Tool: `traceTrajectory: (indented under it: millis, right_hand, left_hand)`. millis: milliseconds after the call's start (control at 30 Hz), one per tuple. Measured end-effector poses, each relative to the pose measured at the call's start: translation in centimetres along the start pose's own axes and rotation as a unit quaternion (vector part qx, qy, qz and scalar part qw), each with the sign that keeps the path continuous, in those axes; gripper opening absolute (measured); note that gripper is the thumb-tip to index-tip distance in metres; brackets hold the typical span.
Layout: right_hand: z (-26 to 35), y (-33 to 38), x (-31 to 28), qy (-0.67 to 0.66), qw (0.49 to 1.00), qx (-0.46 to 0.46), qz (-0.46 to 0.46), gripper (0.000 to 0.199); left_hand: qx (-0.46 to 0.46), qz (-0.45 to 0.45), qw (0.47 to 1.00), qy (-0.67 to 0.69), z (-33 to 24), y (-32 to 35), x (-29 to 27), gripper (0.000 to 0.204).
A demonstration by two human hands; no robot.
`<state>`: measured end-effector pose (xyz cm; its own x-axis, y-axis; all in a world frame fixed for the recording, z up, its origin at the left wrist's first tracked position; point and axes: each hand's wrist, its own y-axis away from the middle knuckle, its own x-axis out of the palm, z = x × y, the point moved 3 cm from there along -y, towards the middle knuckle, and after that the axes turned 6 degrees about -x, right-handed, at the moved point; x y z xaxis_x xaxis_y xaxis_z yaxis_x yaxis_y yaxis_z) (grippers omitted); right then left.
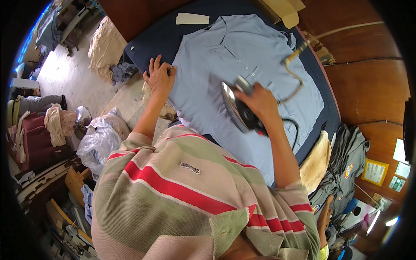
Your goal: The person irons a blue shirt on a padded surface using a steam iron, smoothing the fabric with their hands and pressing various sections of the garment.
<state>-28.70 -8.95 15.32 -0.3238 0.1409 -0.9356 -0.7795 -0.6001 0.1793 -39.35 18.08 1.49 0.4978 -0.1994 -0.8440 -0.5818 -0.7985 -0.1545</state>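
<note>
A light blue buttoned shirt (195, 86) lies spread on a dark navy ironing surface (149, 43). My right hand (262, 104) is closed round the handle of an iron (236, 108), which is tilted a little and blurred by motion. Its soleplate is over the middle of the shirt, near the button placket; whether it touches the cloth I cannot tell. My left hand (160, 78) rests with fingers spread at the left edge of the shirt, partly on the navy cover. A coiled cord (294, 80) and a black cable (296, 125) run by the iron.
At the far edge lie a white card strip (193, 18) and an open cardboard box (281, 11). Dark grey garments (346, 156) hang at the right by a wooden wall (364, 78). Plastic bags (102, 141) and heaped cloth (106, 47) stand at the left. Another person's arm (323, 221) shows lower right.
</note>
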Motion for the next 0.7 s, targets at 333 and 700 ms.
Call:
traceTrajectory:
  millis: [333, 700]
  right_hand:
    - [9.9, -14.5, 1.3, -0.003, 0.997, -0.081, -0.013, 0.059]
    - [13.6, -14.8, 2.0, 0.054, 0.985, -0.161, 0.025, 0.062]
  left_hand:
    - [0.049, -0.056, 0.975, 0.208, 2.3, -0.3, 0.0, 0.014]
    - [0.043, -0.064, 0.971, 0.225, 2.2, 0.2, -0.5, 0.014]
